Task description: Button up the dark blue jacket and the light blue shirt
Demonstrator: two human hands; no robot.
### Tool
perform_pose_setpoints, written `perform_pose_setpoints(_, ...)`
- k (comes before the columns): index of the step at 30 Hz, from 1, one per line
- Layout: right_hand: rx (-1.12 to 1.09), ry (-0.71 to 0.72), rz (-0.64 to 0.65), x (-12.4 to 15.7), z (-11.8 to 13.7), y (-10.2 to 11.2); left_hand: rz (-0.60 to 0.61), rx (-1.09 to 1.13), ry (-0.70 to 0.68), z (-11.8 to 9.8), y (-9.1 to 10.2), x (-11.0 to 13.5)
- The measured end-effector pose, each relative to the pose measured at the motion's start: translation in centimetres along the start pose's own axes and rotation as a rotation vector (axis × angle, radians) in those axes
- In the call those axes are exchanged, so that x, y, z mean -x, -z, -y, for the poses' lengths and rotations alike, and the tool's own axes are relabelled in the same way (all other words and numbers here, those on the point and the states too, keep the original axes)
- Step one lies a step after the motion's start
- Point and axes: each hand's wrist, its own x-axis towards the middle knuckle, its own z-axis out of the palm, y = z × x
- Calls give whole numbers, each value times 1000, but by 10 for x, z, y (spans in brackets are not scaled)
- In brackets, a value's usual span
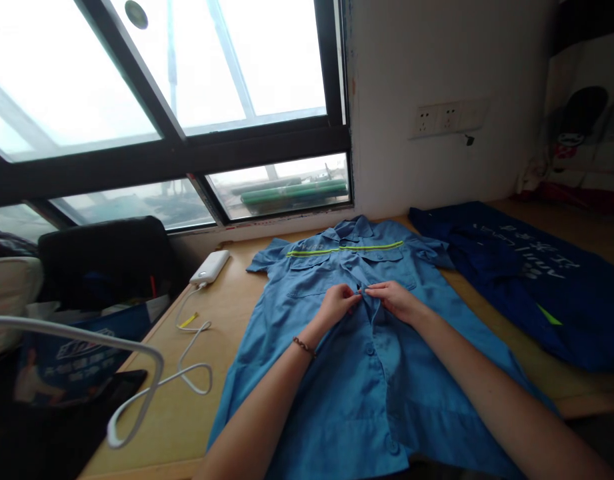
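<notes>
A blue short-sleeved work shirt (307, 347) lies front up on the wooden table, its collar toward the window. A yellow-green stripe crosses its chest above two pockets. At the middle of the front placket, my left hand (339, 303) pinches one edge of the shirt. Close beside it, my right hand (394, 299) pinches the other edge, fingertips nearly meeting the left ones. A small dark spot shows between the fingers; I cannot make out what it is. Below the hands the placket is parted, with buttons showing along it.
Right of the shirt lies a dark blue garment (527, 280) with white lettering. On the left of the table (237, 293) sits a white power bank (210, 267) with a white cable (187, 370) looping toward me. A black chair (107, 260) and bags stand beyond the left edge.
</notes>
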Motion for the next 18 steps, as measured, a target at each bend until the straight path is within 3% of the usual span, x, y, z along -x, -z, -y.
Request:
perform_pose_setpoints(4, -76, -28, 15, -1, -3, -4, 113, 516, 236, -8, 1, 7)
perform_pose_setpoints(7, -114, -37, 9, -2, -3, -3, 175, 726, 272, -8, 5, 10)
perform_pose_setpoints(11, -137, -35, -13, -1, -1, -3, 225, 811, 218, -1, 8, 10)
perform_pose_setpoints(18, -180, -17, -39, 2, 1, -8, 211, 800, 125, 5, 8, 9)
